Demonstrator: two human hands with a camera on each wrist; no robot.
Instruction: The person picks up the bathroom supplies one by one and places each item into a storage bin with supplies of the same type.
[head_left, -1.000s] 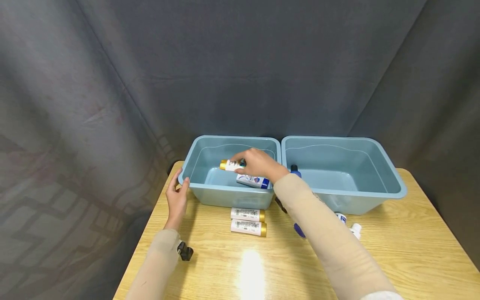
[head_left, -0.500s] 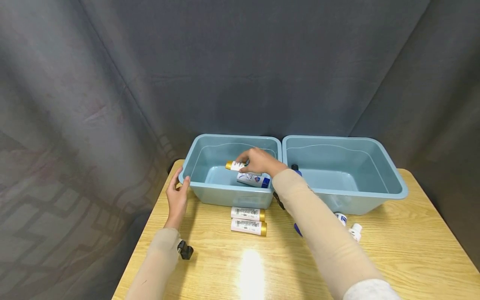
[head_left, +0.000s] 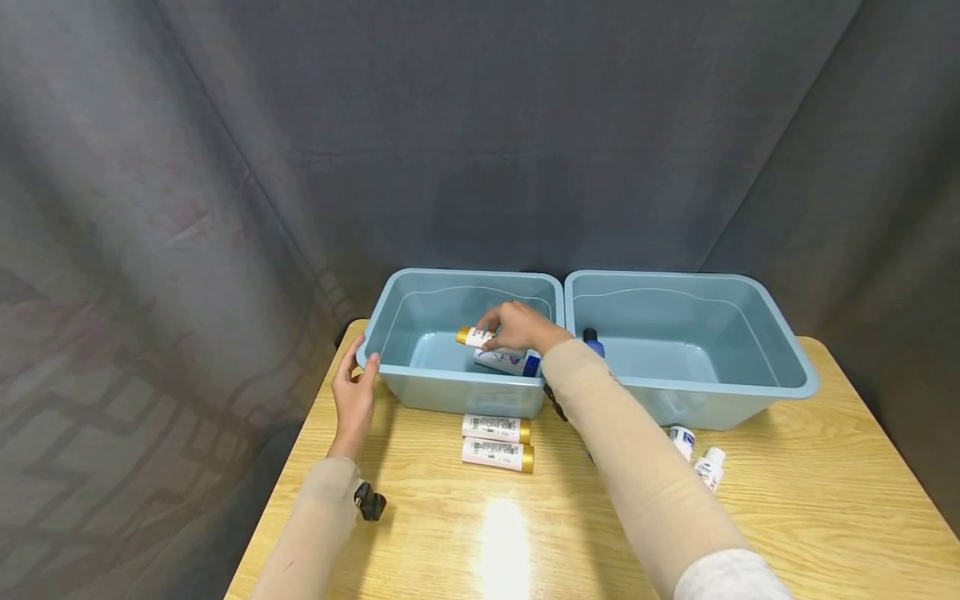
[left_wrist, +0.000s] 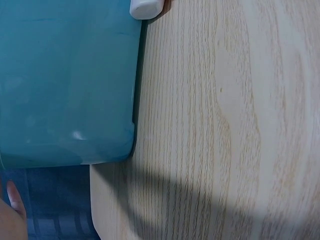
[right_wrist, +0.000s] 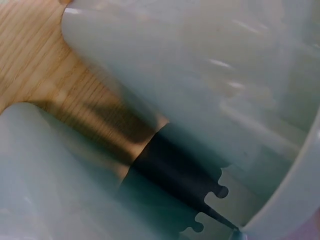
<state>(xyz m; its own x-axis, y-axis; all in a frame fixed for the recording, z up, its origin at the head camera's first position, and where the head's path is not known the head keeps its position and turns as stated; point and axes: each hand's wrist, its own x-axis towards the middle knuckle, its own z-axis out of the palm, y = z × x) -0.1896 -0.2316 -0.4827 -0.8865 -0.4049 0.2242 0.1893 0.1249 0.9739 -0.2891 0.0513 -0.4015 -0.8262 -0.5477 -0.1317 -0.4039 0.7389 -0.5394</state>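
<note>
My right hand (head_left: 519,325) pinches a small white tube with a gold cap (head_left: 476,337) inside the left blue bin (head_left: 450,390). Below it, a white tube with a dark blue cap (head_left: 501,362) lies in the bin, partly covered by the hand. At the bin's left front corner, my left hand (head_left: 354,404) holds the rim, thumb and fingers spread around it. That bin's wall (left_wrist: 70,90) fills much of the left wrist view, with part of the hand (left_wrist: 12,220) at the lower left. The right wrist view shows no fingers.
Two white gold-capped tubes (head_left: 497,454) lie before the left bin. Beside it stands a second blue bin (head_left: 690,387), holding a blue bottle with a black cap (head_left: 592,342). White bottles (head_left: 708,468) lie in front, partly behind my right sleeve (head_left: 630,450). A grey curtain (head_left: 480,150) hangs behind.
My right hand has shifted slightly right with the gold-capped tube and lowered a little toward the blue-capped tube. The left hand stays at the bin's corner.
</note>
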